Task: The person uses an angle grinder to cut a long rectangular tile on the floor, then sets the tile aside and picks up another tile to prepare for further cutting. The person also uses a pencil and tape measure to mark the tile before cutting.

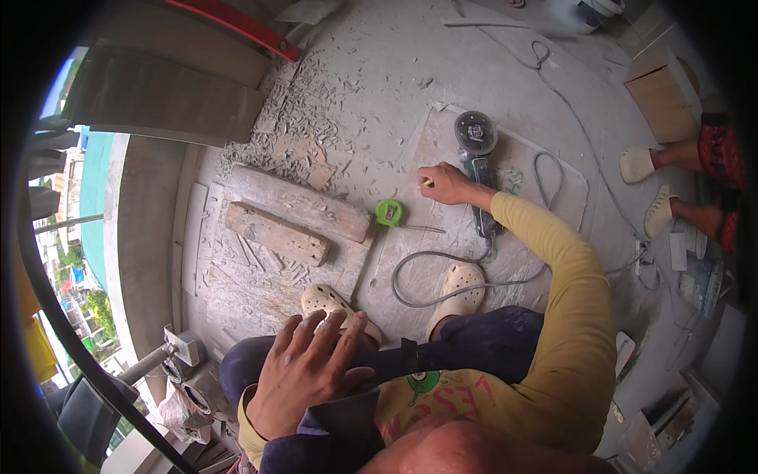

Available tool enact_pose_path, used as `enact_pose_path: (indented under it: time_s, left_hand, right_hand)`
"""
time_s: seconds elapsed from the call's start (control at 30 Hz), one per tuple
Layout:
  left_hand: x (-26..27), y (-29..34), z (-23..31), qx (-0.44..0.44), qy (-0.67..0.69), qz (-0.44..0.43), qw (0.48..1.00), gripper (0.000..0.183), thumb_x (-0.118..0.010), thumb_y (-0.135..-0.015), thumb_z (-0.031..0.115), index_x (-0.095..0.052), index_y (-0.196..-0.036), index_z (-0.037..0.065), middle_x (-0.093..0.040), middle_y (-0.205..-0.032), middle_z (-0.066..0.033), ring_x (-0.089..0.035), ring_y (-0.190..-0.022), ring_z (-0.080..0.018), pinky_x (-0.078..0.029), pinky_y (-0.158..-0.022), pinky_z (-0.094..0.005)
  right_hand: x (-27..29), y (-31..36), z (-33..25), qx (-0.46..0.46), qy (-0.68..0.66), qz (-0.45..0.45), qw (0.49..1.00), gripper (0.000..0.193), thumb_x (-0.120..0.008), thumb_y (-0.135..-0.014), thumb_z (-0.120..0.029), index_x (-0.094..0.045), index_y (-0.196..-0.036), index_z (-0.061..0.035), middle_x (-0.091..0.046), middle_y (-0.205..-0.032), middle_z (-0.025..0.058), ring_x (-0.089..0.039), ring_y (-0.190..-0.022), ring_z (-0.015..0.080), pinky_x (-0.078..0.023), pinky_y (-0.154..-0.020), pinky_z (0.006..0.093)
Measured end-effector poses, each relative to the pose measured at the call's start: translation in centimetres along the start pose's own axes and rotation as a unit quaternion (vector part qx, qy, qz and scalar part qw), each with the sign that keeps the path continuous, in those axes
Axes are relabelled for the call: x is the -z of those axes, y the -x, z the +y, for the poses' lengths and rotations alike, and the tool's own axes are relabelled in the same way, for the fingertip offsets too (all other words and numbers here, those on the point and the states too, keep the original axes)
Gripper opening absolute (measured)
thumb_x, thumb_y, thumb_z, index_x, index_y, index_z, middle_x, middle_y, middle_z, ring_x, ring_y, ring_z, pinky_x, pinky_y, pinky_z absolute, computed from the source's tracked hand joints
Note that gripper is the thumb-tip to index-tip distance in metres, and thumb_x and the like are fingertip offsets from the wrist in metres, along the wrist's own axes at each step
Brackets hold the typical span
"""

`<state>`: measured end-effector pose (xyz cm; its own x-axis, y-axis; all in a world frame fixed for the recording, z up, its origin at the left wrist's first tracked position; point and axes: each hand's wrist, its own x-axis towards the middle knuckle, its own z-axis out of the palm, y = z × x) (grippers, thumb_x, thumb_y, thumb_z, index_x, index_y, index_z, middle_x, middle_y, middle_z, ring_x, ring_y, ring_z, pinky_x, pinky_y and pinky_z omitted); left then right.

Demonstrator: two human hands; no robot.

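My right hand is closed around a short yellow pencil, reaching out over a thin board on the floor. Right beside its wrist lies an angle grinder, disc end pointing away from me, its grey cord looping back toward my feet. A green tape measure sits to the left of that hand with its blade pulled out a little. My left hand holds nothing; its fingers are spread over my bent left knee.
Two wooden planks lie left of the tape measure. Cut chips litter the floor beyond. Another person's feet in clogs stand at the right, near a cardboard box. An open edge with a rail borders the left.
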<state>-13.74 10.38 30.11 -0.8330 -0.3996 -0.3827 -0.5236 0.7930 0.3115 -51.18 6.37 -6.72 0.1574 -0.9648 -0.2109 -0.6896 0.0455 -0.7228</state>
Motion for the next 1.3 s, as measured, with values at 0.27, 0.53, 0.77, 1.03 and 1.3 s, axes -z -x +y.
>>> enact_pose_path:
  time_s: [0.27,0.53,0.77,1.03,1.3]
  left_hand:
    - [-0.14,0.02,0.02,-0.006,-0.003,0.008,1.000,0.076,-0.078,-0.096,0.050,-0.056,-0.155,0.007,-0.066,-0.144,-0.0176,-0.062,-0.137,-0.0381,-0.047,-0.118,-0.0559]
    - [0.07,-0.02,0.11,-0.002,0.001,0.002,1.000,0.076,-0.078,-0.097,0.050,-0.056,-0.156,0.007,-0.066,-0.145,-0.0177,-0.061,-0.137,-0.0383,-0.047,-0.118,-0.0558]
    - [0.07,-0.02,0.05,0.002,0.003,-0.002,1.000,0.075,-0.077,-0.097,0.049,-0.056,-0.156,0.007,-0.065,-0.145,-0.0177,-0.061,-0.138,-0.0382,-0.047,-0.118,-0.0558]
    - [-0.49,-0.16,-0.41,-0.027,-0.046,0.050,0.997,0.080,-0.078,-0.091,0.058,-0.060,-0.157,0.015,-0.071,-0.133,-0.0135,-0.070,-0.119,-0.0325,-0.055,-0.106,-0.0505]
    - [0.09,-0.23,-0.06,-0.006,0.002,0.005,1.000,0.075,-0.079,-0.096,0.049,-0.058,-0.153,0.006,-0.066,-0.143,-0.0177,-0.062,-0.136,-0.0383,-0.048,-0.116,-0.0555]
  right_hand:
    - [0.11,-0.41,-0.35,0.009,-0.043,0.037,0.998,0.022,-0.072,-0.093,-0.025,-0.070,-0.098,-0.0038,-0.076,-0.089,0.0229,-0.074,-0.090,0.0471,-0.058,-0.079,0.0515]
    - [-0.17,-0.58,-0.23,0.008,-0.017,0.014,1.000,0.024,-0.073,-0.094,-0.028,-0.071,-0.104,-0.0058,-0.077,-0.092,0.0226,-0.074,-0.092,0.0472,-0.058,-0.080,0.0522]
    - [0.13,-0.50,-0.54,0.005,-0.007,0.009,1.000,0.024,-0.073,-0.096,-0.025,-0.071,-0.109,-0.0052,-0.077,-0.096,0.0232,-0.075,-0.095,0.0465,-0.058,-0.081,0.0508]
    - [0.21,-0.51,-0.68,0.000,-0.010,0.014,1.000,0.024,-0.072,-0.096,-0.028,-0.072,-0.106,-0.0058,-0.078,-0.095,0.0234,-0.074,-0.093,0.0473,-0.059,-0.082,0.0520]
    - [0.12,-0.72,-0.10,0.015,0.017,0.015,1.000,0.024,-0.072,-0.097,-0.024,-0.071,-0.111,-0.0046,-0.077,-0.096,0.0248,-0.074,-0.095,0.0482,-0.058,-0.082,0.0526]
